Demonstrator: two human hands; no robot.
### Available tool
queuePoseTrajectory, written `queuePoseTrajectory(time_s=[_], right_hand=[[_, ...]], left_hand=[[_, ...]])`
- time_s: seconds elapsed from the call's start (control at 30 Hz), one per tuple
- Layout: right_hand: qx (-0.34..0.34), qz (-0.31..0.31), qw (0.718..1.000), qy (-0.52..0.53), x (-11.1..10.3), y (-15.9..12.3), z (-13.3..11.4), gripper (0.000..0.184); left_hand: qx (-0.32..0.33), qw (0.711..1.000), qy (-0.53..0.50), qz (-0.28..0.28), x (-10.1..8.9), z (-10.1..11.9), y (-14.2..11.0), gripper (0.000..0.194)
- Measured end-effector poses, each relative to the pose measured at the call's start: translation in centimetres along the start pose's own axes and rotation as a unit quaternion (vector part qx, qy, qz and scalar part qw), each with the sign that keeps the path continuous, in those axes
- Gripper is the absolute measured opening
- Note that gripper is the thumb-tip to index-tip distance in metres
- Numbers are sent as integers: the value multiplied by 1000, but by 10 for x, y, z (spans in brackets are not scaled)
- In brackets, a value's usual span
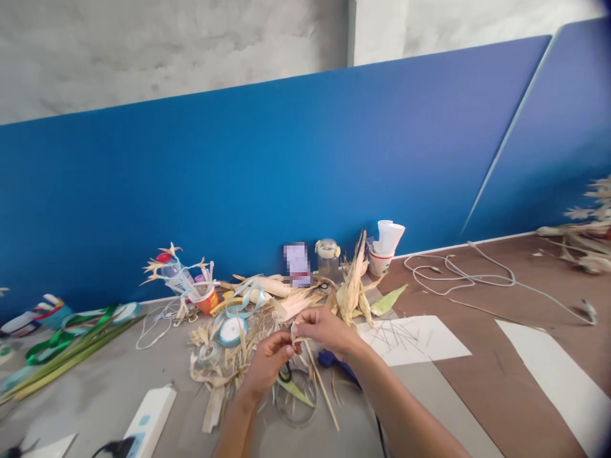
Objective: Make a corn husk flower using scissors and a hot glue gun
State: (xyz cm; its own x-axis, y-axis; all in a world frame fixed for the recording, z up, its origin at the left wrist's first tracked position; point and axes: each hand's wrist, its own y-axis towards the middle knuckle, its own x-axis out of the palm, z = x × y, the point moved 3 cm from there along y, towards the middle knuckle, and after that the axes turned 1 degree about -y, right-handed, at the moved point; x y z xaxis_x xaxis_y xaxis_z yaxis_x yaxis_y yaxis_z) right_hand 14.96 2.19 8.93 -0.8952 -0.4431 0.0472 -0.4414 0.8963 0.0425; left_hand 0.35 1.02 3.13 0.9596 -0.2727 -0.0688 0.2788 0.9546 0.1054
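My left hand [270, 364] and my right hand [325, 328] meet over the table, fingers closed in a pinch. Between their fingertips is a small pale strip [294, 332] that looks like corn husk; its far side is hidden by my fingers. Below them, a thin straw-coloured stick [323, 388] slants toward the table's front, beside a ring of clear wire or tubing [296, 425]. Black-handled scissors [285, 373] lie partly hidden under my left hand. Dry husk scraps [214, 375] are strewn to the left, with a ribbon spool [233, 331] among them.
A bundle of upright dry husks [352, 289] stands behind my right hand, near a lidded jar [328, 257]. Thin wires lie on white paper [443, 343]. A blue-handled tool [334, 362] rests by my right forearm. A power strip [153, 416] is front left; a blue partition [267, 172] stands behind.
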Motion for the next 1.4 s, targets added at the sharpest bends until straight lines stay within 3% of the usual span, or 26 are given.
queuePoseTrajectory(time_s=[0.47, 0.57, 0.67, 0.97, 1.4], right_hand=[[-49, 34, 994, -90, -1, 1, 2, 16], [-35, 51, 993, -103, -2, 2, 5, 13], [-9, 56, 993, -102, -3, 4, 9, 13], [53, 31, 997, 43, 2, 6, 15, 15], [108, 7, 966, 235, 11, 11, 30, 19]], left_hand=[[24, 999, -42, 10, -1, -1, -1, 26], [6, 999, -21, 26, -2, -3, 1, 22], [29, 999, -4, 35, -2, -3, 2, 17], [100, 995, -10, 14, -4, 4, 4, 17], [120, 992, 9, 29, -4, 12, 1, 17]])
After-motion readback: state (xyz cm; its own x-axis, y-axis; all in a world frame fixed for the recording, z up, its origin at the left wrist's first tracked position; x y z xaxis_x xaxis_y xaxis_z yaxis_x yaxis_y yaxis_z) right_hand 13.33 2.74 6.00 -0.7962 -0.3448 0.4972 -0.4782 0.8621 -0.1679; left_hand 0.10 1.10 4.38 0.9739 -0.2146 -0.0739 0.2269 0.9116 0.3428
